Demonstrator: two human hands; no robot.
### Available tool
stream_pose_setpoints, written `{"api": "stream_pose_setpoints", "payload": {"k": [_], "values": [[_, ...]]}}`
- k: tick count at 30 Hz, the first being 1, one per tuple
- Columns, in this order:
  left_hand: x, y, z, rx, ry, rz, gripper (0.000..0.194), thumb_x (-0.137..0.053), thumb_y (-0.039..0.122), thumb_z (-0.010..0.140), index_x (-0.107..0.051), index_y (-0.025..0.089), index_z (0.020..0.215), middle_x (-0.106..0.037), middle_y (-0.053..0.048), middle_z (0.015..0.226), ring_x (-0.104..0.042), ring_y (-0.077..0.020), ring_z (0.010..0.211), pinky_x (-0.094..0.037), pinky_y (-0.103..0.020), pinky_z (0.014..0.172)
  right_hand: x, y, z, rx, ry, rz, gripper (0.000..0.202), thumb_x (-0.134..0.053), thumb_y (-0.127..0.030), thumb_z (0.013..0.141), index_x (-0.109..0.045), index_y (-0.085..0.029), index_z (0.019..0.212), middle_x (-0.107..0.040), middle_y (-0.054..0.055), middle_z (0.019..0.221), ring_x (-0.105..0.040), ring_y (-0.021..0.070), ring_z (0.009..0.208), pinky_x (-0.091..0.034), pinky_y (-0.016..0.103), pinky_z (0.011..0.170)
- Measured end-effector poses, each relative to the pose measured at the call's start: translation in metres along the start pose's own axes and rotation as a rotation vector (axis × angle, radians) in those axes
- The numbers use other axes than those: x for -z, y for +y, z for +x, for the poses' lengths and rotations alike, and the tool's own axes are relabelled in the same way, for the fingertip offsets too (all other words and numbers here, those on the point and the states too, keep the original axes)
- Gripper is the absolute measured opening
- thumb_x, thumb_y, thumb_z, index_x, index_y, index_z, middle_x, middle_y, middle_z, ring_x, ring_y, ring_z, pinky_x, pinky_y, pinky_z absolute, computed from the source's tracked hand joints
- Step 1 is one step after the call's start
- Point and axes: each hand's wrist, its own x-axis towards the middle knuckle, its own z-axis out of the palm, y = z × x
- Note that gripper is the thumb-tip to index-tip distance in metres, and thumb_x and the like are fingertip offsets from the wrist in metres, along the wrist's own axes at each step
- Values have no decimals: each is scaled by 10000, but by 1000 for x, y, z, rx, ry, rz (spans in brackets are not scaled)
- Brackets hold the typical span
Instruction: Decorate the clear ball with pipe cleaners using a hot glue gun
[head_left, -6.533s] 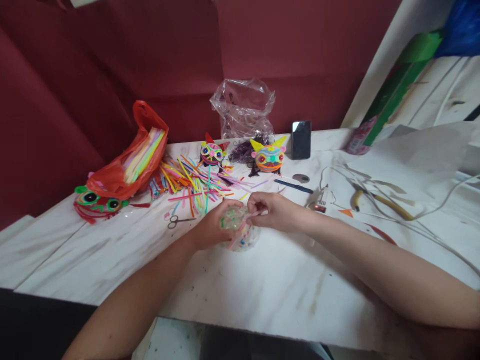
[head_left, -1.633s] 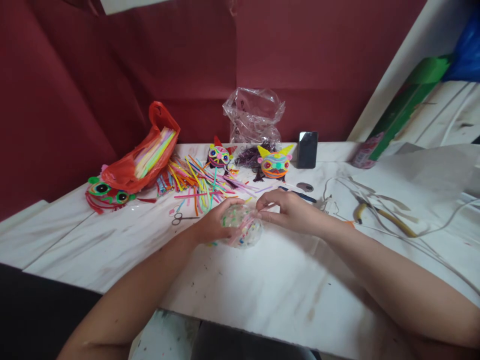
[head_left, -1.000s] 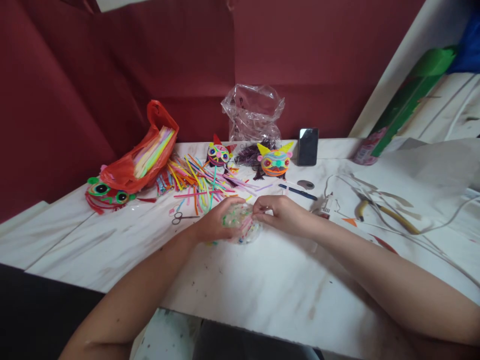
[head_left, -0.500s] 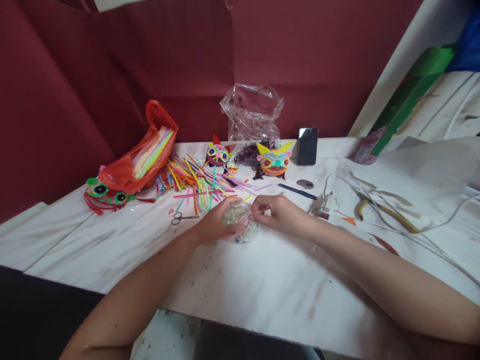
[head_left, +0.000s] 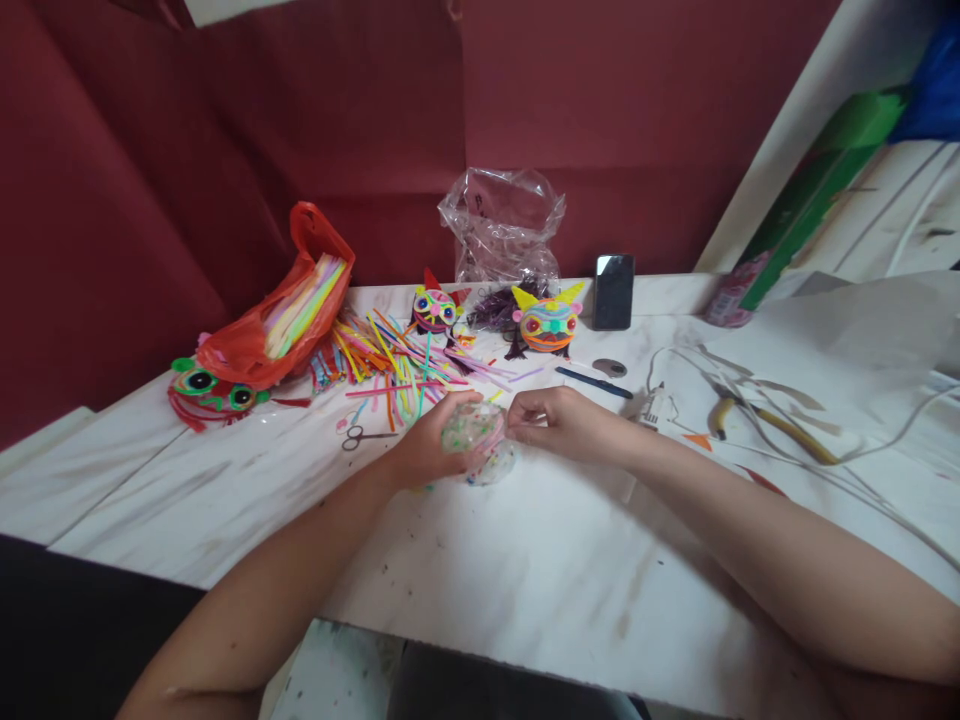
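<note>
A rounded, translucent piece (head_left: 480, 443) with green, pink and other coloured spots is held above the white marbled table (head_left: 525, 590). My left hand (head_left: 435, 440) wraps round its left side. At its right edge is my right hand (head_left: 541, 420), thumb and fingers pinched together; whatever lies between those fingertips is too small to make out. Just beyond the hands lies a pile of coloured fuzzy sticks (head_left: 397, 365). Small scissors (head_left: 366, 436) rest left of my left hand.
Two colourful animal heads (head_left: 437, 310) (head_left: 550, 322), a clear bag (head_left: 506, 225) and a phone (head_left: 613, 292) stand behind. A red bag (head_left: 315, 300) covers part of a red figure (head_left: 214, 390) at left. Glue gun (head_left: 654, 408), pliers (head_left: 787, 432) and cables are at right.
My right hand has shifted slightly right, from over the spotted piece to its edge. The piece has turned a little in my left hand.
</note>
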Motion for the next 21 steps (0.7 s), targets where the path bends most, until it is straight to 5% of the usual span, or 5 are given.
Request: {"api": "stream_pose_setpoints", "payload": {"k": [21], "values": [[5, 2, 1, 62, -59, -9, 725, -718, 431, 699, -426, 190, 1318, -492, -116, 1376, -472, -307, 1281, -401, -405, 1062, -12, 0, 2, -69, 52, 5, 141, -573, -297, 765, -569, -172, 699, -553, -18, 620, -474, 109, 585, -372, 218, 575]]}}
